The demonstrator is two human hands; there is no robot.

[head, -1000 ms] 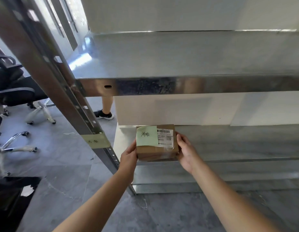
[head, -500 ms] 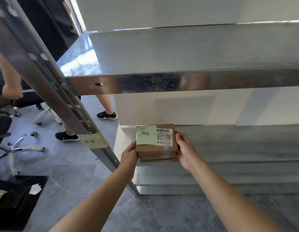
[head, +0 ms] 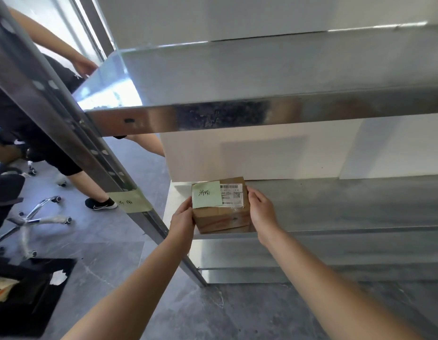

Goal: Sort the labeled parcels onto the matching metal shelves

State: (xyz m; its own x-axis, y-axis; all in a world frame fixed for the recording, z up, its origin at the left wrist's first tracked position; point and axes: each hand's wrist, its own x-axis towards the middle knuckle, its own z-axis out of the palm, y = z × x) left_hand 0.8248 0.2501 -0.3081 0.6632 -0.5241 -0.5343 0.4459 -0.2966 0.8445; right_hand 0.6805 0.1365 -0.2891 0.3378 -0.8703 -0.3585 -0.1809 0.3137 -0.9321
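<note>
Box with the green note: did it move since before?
No: the box stays in the same spot near the shelf's left end.

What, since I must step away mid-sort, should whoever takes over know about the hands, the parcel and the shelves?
Left hand: grips the cardboard parcel on its left side.
Right hand: grips its right side.
Parcel: at the front left corner of the lower metal shelf, seemingly set down. The green note on top looks like the taped label on the upright post.
Done: parcel brought to its shelf.
Left: let go, then sort further parcels; none are in view.
</note>
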